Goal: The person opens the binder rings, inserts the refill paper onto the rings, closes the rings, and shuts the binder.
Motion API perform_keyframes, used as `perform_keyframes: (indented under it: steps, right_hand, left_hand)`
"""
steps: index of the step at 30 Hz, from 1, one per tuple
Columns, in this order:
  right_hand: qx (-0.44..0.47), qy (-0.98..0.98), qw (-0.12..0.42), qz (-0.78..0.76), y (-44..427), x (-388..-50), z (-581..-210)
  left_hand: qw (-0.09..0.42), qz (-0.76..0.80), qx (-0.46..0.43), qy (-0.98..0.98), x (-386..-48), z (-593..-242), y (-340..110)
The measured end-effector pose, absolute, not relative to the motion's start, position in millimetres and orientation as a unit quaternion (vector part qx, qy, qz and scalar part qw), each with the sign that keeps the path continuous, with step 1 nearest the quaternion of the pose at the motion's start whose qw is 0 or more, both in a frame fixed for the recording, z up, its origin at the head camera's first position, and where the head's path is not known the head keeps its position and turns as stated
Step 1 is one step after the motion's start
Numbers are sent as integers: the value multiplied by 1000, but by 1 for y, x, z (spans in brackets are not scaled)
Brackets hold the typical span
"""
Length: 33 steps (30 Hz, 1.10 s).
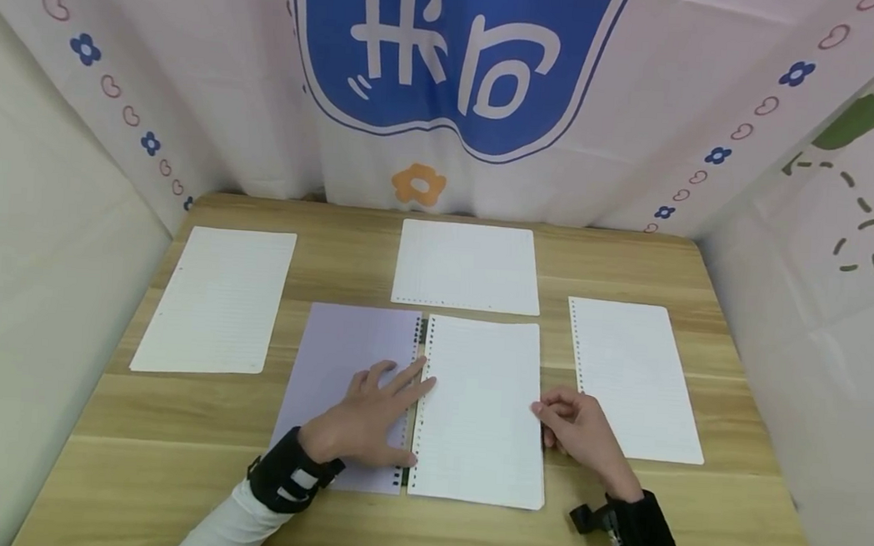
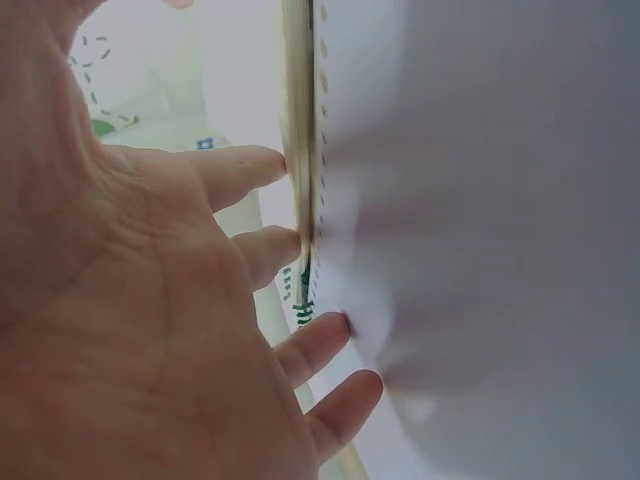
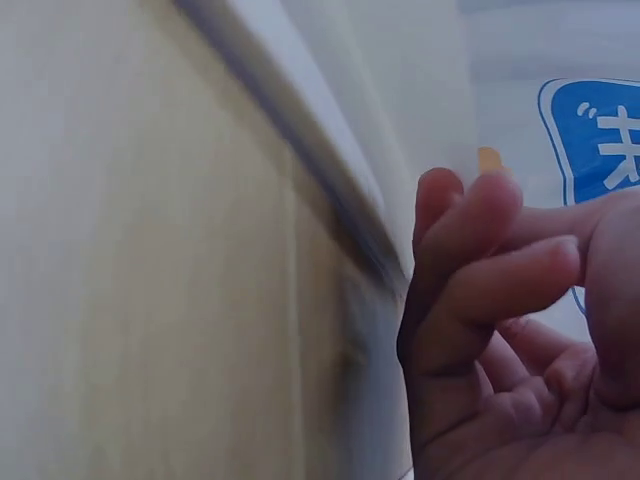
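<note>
Where the left hand (image 1: 366,417) crosses the notebook (image 1: 457,429), part of the binding (image 1: 423,332) is hidden; the right hand (image 1: 579,428) covers a corner of the right sheet (image 1: 644,377), rulings are faint, and the curtain's (image 1: 231,85) emblem (image 1: 455,24) is cut off. The open notebook lies on a wood-grained counter (image 1: 172,424), other sheets (image 1: 213,301) to its left and far side; pale walls (image 1: 42,224) flank it. Left hand: fingers spread, touching binding and page (image 1: 492,410). Right hand: fingers curled at the page's outer edge; whether they pinch it cannot be told.
</note>
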State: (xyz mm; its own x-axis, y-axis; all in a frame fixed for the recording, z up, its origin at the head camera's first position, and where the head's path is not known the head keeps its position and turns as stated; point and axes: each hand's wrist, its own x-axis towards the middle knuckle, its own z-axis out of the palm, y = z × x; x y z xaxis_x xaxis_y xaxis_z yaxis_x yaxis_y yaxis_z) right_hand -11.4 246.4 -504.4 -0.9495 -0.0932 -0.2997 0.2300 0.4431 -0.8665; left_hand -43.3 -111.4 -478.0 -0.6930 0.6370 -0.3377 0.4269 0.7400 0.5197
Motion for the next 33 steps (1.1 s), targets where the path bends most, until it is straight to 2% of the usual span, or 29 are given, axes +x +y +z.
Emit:
perform_keyframes:
  steps: [17, 22, 29, 33]
  right_hand:
    - [72, 858, 124, -493, 260, -15, -501]
    - [79, 875, 82, -471, 280, -14, -494]
    - [93, 940, -25, -329, 330, -6, -486]
    - [136, 950, -22, -281, 354, -4, -485]
  left_hand:
    - [253, 197, 300, 899, -41, -482, -112]
    - [252, 194, 297, 901, -44, -475, -106]
    - [203, 194, 324, 903, -64, -469, -53]
    - [190, 176, 351, 900, -71, -468, -7]
